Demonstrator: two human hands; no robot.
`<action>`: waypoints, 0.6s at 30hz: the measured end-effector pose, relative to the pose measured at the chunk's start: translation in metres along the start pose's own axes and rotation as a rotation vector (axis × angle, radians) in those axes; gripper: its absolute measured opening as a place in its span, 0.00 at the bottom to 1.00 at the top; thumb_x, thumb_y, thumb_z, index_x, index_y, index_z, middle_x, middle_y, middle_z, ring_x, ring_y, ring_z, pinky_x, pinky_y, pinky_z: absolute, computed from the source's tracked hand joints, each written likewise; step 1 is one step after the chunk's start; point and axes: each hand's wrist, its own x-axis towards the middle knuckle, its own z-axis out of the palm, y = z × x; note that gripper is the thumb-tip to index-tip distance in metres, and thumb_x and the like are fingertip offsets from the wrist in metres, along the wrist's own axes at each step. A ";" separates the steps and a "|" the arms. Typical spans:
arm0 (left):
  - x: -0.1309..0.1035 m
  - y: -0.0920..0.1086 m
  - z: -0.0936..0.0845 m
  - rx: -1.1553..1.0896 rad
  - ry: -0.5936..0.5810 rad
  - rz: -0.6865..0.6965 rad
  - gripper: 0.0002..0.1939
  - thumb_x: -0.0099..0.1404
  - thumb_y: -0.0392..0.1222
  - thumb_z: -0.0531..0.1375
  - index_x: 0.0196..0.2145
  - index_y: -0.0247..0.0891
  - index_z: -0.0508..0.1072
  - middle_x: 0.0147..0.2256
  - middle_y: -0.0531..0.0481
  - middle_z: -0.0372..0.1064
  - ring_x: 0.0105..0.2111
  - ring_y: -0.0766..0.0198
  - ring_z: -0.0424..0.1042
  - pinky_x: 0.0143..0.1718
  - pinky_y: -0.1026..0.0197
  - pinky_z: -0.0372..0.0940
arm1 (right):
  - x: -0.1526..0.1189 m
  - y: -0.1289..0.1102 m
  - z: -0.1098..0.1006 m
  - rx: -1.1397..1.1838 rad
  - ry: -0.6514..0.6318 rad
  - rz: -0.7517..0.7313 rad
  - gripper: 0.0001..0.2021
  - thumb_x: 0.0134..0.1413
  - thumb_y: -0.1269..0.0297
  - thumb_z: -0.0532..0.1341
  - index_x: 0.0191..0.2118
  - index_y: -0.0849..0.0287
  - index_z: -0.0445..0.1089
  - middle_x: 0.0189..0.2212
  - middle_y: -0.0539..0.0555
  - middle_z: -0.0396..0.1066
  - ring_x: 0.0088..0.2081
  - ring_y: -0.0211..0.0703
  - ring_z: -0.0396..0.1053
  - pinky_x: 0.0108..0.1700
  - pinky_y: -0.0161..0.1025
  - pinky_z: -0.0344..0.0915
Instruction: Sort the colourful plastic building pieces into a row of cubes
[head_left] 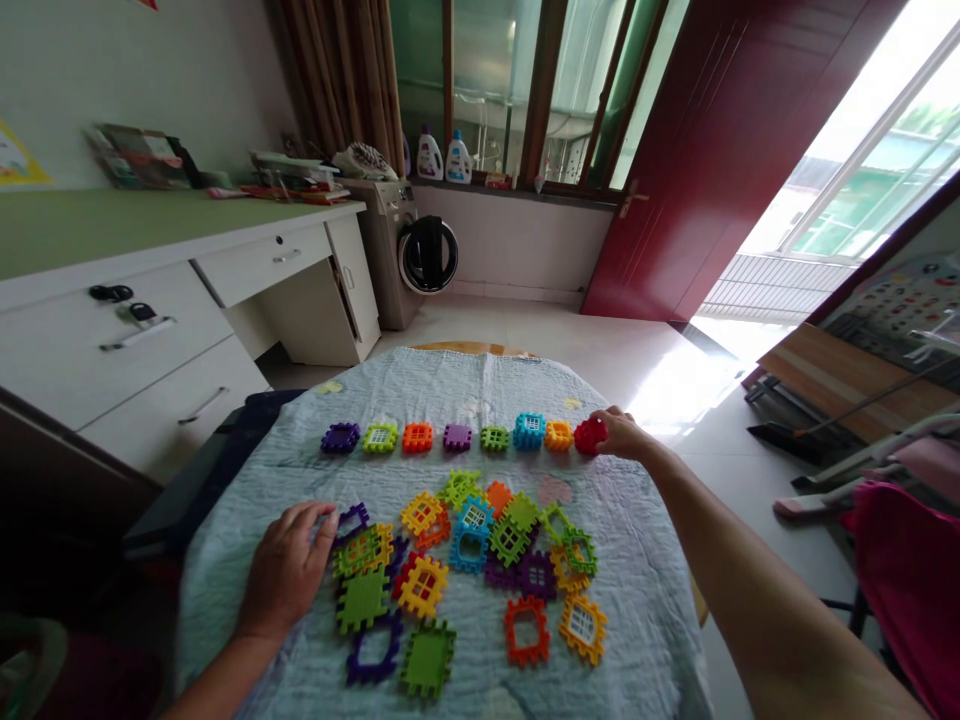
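My right hand (621,434) is closed on a red building block (590,436) at the right end of a row. To its left in that row stand a yellow block (558,435), a blue block with a white window (529,430), a green block (494,438), a purple block (457,437), an orange block (417,437), a lime block (380,437) and a dark purple block (340,437). My left hand (289,565) rests on the cloth, fingers loosely apart, its fingertips beside a dark purple frame piece (352,519). It holds nothing that I can see.
Loose interlocking pieces, among them a green panel (428,658), an orange frame (526,631) and a yellow window piece (583,628), lie in front of the row. A light blue cloth (255,480) covers the table. Beyond are a desk (150,235), washing machine (394,250) and red door (697,150).
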 end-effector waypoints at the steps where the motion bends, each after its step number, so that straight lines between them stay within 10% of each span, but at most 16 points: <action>1: 0.000 0.000 0.000 0.002 -0.002 -0.003 0.21 0.69 0.55 0.47 0.40 0.37 0.71 0.41 0.42 0.71 0.44 0.52 0.70 0.50 0.49 0.63 | 0.000 0.001 0.002 0.002 -0.004 0.003 0.32 0.34 0.67 0.68 0.52 0.58 0.69 0.49 0.62 0.66 0.46 0.55 0.65 0.47 0.45 0.62; 18: 0.002 0.005 -0.003 0.035 -0.026 -0.027 0.19 0.68 0.53 0.48 0.39 0.37 0.71 0.41 0.42 0.71 0.44 0.52 0.69 0.49 0.49 0.62 | 0.009 0.012 0.007 0.075 0.015 -0.068 0.24 0.32 0.67 0.67 0.44 0.57 0.72 0.41 0.56 0.70 0.38 0.47 0.69 0.40 0.40 0.67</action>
